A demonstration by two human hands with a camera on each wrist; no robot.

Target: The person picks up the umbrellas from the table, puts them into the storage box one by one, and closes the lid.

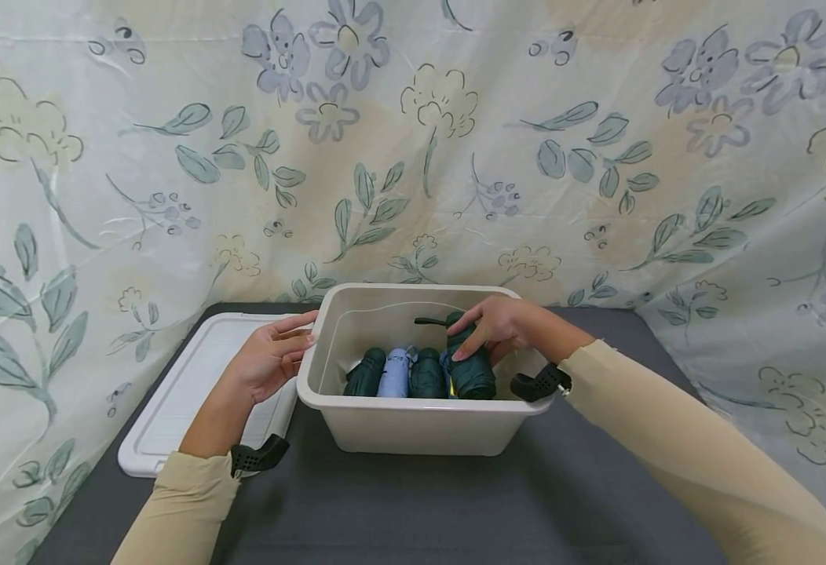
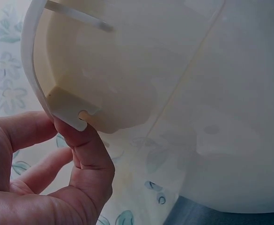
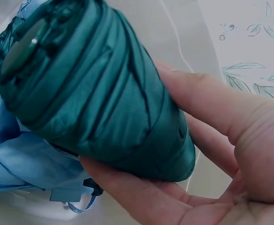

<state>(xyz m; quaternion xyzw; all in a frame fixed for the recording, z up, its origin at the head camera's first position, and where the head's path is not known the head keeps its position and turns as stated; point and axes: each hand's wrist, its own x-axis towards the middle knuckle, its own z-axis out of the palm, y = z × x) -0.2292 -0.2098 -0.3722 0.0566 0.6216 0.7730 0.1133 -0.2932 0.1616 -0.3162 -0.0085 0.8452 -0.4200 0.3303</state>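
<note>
In the head view a cream plastic bin (image 1: 420, 428) stands on the table with folded umbrellas in it. My left hand (image 1: 268, 361) grips the bin's left rim, and the left wrist view shows thumb and finger pinching its edge (image 2: 67, 115). Inside the right part, my right hand (image 1: 503, 323) holds a dark green folded umbrella (image 1: 474, 378), its strap sticking out to the left. Fingers and thumb wrap its sides in the right wrist view. Left of it lie a green umbrella (image 1: 429, 375), a light blue one (image 1: 394, 375) and another green one (image 1: 366, 373). A blue umbrella (image 3: 26, 161) shows beneath the held one.
A white lid (image 1: 187, 384) lies flat on the dark grey table (image 1: 413, 510), left of the bin. Behind and at both sides hangs a flowered cloth (image 1: 413, 157). Each wrist wears a black camera band (image 1: 261, 455).
</note>
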